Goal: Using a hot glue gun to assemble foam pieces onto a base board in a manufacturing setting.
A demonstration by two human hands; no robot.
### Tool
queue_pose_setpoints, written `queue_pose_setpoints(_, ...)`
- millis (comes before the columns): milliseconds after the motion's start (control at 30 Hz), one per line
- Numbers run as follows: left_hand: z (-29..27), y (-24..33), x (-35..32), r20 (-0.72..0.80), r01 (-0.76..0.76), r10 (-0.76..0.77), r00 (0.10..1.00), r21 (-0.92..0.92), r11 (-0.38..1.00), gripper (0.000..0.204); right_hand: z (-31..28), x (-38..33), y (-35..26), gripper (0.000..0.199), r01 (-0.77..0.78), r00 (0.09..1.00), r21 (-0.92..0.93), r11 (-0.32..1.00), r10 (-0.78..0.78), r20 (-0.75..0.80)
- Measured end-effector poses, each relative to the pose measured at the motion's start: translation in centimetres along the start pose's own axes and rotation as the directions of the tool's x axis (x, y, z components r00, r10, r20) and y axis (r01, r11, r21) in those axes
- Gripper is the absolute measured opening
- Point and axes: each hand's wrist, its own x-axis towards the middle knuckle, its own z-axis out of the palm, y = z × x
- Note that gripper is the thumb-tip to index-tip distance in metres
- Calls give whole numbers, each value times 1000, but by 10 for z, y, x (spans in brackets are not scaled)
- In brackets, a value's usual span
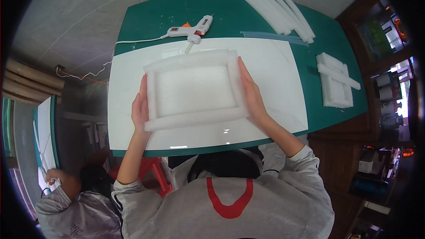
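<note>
A shallow rectangular tray of white foam, with foam strips forming a raised border round a flat base, is in front of me over a glossy white board. My left hand presses along its left side, fingers pointing away from me. On the opposite side my right hand lies against the right border, so the tray is gripped between both palms. The far left and near left corners of the border stick out a little. Whether the tray's underside touches the board I cannot tell.
Beyond the tray a white hot glue gun lies on the green table, its cord running left. Clear bluish glue sticks and several foam strips lie at the back right. Another foam piece is far right. A red stool and another person are lower left.
</note>
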Motion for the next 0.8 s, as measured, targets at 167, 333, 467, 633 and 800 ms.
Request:
queue_pose_setpoints(167, 17, -2, 2, 25, 10, -10, 1000, 20, 1000, 62, -13, -6, -2, 50, -37, 999, -17, 999, 36, -32)
queue_pose_setpoints(333, 25, -8, 6, 74, 9, -17, 997, 110, 994, 66, -25, -13, -3, 51, -49, 997, -63, 997, 46, -59)
queue_pose_setpoints(467, 33, -8, 6, 85, 5, -16, 996, 133, 991, 68, -31, -13, 1, 50, -46, 997, -20, 999, 44, -62)
queue_pose_setpoints(633, 37, -7, 4, 96, 5, -20, 995, 150, 989, 63, -33, -13, 0, 50, -24, 998, -31, 999, 22, -57)
queue_pose_setpoints(800, 34, -7, 5, 70, 21, -33, 997, 159, 987, 63, -31, -14, -4, 50, -27, 997, 41, 999, 30, -69)
